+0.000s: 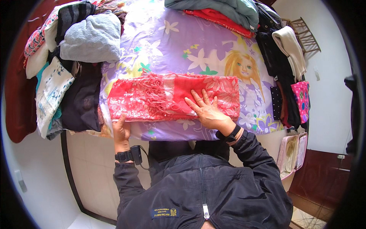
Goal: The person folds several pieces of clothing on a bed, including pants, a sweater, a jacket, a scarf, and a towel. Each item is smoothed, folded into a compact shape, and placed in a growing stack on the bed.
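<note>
A red and white floral shawl (pixel 203 97) lies folded into a long flat strip across the near part of the bed. Its red fringe (pixel 153 91) is bunched on top, left of the middle. My right hand (pixel 210 111) rests palm down on the right half, fingers spread over the cloth. At the near left corner, my left hand (pixel 121 131) holds the shawl's edge, thumb up at the rim and the other fingers mostly hidden. Beneath the shawl spreads a purple flowered bedsheet (pixel 183 43) with a printed blonde figure.
Folded clothes line the left side, among them a grey fleece (pixel 91 38), a white floral piece (pixel 53 97) and dark trousers (pixel 81 97). A grey-green quilt (pixel 220 8) lies at the back. Black garments (pixel 274 54) and a cream cloth (pixel 288 48) sit right, above an open pink case (pixel 291 156).
</note>
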`<state>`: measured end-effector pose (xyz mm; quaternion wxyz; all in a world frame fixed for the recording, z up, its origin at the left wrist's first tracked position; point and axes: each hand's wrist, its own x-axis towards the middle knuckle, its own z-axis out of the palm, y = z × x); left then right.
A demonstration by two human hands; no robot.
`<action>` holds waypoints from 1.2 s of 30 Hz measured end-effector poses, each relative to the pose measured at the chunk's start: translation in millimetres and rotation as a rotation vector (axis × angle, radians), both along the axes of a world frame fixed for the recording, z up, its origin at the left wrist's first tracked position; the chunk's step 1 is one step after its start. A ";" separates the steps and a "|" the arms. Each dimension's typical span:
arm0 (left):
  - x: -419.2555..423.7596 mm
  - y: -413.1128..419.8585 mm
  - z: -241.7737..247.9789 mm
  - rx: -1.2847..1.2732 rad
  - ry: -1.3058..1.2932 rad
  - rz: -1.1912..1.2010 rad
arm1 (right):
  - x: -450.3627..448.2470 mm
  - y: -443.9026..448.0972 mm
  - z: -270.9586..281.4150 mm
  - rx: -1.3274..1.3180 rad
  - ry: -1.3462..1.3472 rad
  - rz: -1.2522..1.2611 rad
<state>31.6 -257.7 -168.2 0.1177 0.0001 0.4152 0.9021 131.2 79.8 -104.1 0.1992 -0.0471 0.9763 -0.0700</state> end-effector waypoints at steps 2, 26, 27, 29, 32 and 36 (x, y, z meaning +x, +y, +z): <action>0.9 0.0 0.8 -0.040 -0.018 -0.003 | 1.5 3.7 7.2 -0.074 -0.011 -0.009; 66.3 233.6 80.4 -0.775 1.134 -0.864 | 62.3 -1.9 -33.4 -0.709 0.319 0.069; 70.2 252.1 72.9 -0.841 0.895 -1.110 | 76.8 11.6 -27.5 -0.623 0.076 0.069; 86.1 287.3 54.4 -0.855 1.170 -0.978 | 102.2 39.3 -7.1 -0.709 -0.019 0.117; 99.7 321.3 24.9 -1.005 1.068 -1.111 | 132.1 87.6 33.4 -0.702 -0.379 -0.076; 110.0 334.5 -6.1 -0.963 1.380 -0.796 | 146.3 115.5 60.5 -0.580 0.092 -0.454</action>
